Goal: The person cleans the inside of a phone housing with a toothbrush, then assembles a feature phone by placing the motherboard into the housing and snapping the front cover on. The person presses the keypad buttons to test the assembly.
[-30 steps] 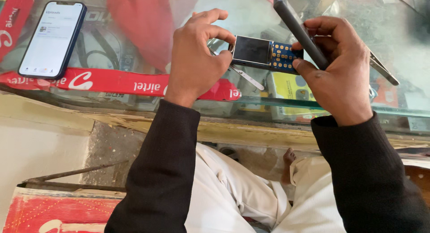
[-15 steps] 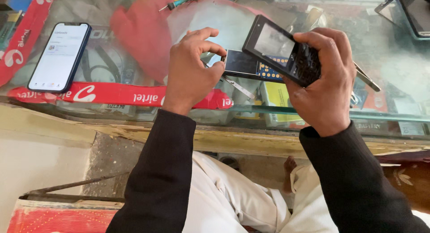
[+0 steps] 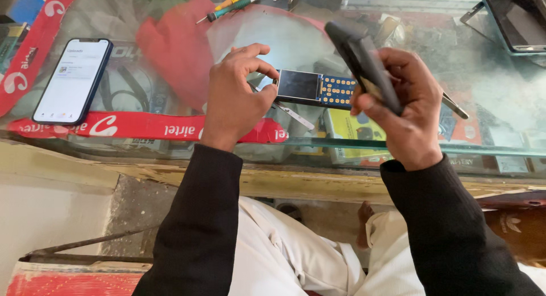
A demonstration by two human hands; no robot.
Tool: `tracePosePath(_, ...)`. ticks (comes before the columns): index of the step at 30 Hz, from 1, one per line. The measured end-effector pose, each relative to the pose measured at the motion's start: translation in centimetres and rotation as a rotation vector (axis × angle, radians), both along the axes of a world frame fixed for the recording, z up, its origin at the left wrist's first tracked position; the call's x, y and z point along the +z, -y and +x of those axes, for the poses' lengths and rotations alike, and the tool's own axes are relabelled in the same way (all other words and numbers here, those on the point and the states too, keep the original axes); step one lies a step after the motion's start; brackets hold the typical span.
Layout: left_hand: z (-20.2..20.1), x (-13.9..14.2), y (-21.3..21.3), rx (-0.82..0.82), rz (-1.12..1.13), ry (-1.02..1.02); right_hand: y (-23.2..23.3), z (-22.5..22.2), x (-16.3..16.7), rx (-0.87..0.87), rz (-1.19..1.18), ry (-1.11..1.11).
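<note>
My right hand (image 3: 406,111) grips a black keypad-phone casing (image 3: 364,63), held edge-on and tilted above the glass counter (image 3: 500,108). My left hand (image 3: 236,97) pinches the left end of a bare phone circuit board (image 3: 313,88) with a small dark screen and a blue keypad grid with gold contacts. The board lies flat on the glass between both hands. A metal tweezers-like tool (image 3: 293,114) rests just under the board beside my left palm.
A smartphone (image 3: 73,80) with a lit white screen lies at the left on the glass. Screwdrivers (image 3: 233,3) sit at the top centre. A dark device (image 3: 515,20) lies at the top right. Red banner strips (image 3: 133,125) run under the glass. My legs are below the counter edge.
My right hand turned the black casing from face-up to edge-on and lifted it slightly, uncovering the circuit board. My left hand stayed at the board's left end.
</note>
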State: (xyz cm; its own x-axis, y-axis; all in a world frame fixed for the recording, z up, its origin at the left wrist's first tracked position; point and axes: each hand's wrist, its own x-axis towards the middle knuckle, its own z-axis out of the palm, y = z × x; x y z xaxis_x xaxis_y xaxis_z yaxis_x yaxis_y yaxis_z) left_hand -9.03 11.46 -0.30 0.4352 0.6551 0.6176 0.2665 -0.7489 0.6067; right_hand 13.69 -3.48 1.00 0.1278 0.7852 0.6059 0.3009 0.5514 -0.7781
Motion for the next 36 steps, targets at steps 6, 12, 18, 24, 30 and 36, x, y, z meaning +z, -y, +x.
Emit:
tracePosePath(6,-0.2,0.3,0.0,-0.007,0.0,-0.012,0.8,2.0,-0.2,0.369,-0.266,-0.589)
tracePosePath(12,-0.1,0.3,0.1,0.001,-0.015,-0.017,0.6,2.5,-0.1,0.435,-0.383,-0.631)
tracePosePath(18,-0.1,0.3,0.0,0.0,-0.016,-0.006,0.6,2.4,0.1,0.418,-0.398,-0.604)
tracePosePath(24,-0.1,0.3,0.1,-0.003,-0.042,0.006,0.5,2.3,0.2,0.435,-0.39,-0.583)
tracePosePath(30,-0.1,0.2,0.0,-0.005,-0.046,0.016,0.7,2.3,0.3,0.434,-0.411,-0.571)
tracePosePath(36,0.0,0.5,-0.1,-0.005,-0.109,0.048,0.7,2.3,0.5,0.432,-0.418,-0.555)
